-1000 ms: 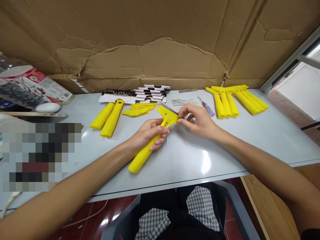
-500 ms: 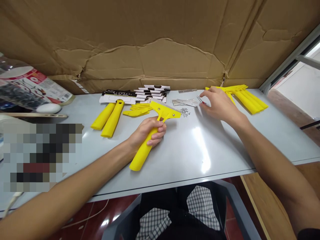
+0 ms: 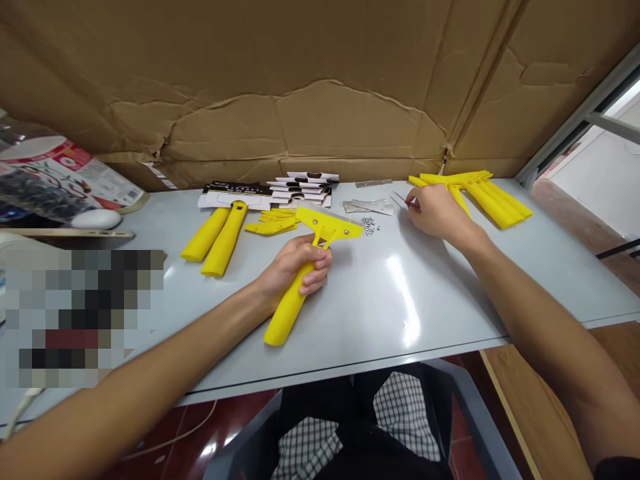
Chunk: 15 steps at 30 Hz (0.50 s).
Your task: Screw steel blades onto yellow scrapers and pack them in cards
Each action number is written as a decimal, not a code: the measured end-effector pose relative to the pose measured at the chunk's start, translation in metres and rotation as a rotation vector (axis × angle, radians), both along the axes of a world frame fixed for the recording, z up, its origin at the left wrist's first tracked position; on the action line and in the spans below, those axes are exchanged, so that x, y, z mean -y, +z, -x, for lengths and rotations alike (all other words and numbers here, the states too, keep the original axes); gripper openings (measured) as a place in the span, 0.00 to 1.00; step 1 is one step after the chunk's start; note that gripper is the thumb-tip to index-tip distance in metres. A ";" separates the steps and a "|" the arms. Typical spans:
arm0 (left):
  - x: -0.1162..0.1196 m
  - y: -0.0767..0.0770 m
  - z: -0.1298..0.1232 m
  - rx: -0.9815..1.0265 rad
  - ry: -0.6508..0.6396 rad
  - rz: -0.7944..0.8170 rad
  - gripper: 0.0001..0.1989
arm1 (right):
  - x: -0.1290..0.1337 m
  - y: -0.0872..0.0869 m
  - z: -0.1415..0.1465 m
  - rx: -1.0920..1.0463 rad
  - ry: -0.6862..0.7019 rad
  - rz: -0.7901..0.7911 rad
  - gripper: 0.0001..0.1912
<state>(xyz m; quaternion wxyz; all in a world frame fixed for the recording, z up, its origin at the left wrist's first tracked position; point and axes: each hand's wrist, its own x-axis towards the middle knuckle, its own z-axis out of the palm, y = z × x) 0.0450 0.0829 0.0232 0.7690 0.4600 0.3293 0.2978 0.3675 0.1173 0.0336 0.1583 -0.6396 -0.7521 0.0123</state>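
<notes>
My left hand (image 3: 306, 263) is wrapped round the handle of a yellow scraper (image 3: 287, 310), whose wide head points up and away. Two screws show in that head, and a metal blade edge runs along its far side. In my right hand (image 3: 434, 212) is a small screwdriver (image 3: 399, 198) with a thin metal shaft pointing left and a bit of red at the fingers; most of its handle is hidden. Between the hands lie a pile of small screws (image 3: 369, 225) and several flat metal blades (image 3: 370, 206).
Yellow scraper bodies (image 3: 503, 200) are piled at right. On the left lie two yellow handles (image 3: 225, 241), small yellow plates (image 3: 273, 225) and folded printed cards (image 3: 304, 189). A plastic bottle (image 3: 75, 170) and white mouse (image 3: 97, 219) are further left. Cardboard (image 3: 280, 80) stands behind the table.
My right hand has turned and drawn its fingers in around the screwdriver, a little to the right. The scraper in my left hand has tilted slightly.
</notes>
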 end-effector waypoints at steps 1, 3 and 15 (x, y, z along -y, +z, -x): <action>0.001 0.001 -0.001 -0.007 0.009 -0.001 0.20 | 0.002 0.004 0.002 -0.023 -0.019 -0.024 0.14; 0.002 0.003 -0.002 -0.008 0.049 -0.002 0.19 | 0.007 0.014 0.009 -0.085 -0.026 -0.078 0.15; 0.004 0.008 -0.005 -0.010 0.163 -0.002 0.19 | 0.038 0.032 0.043 -0.419 0.538 0.033 0.14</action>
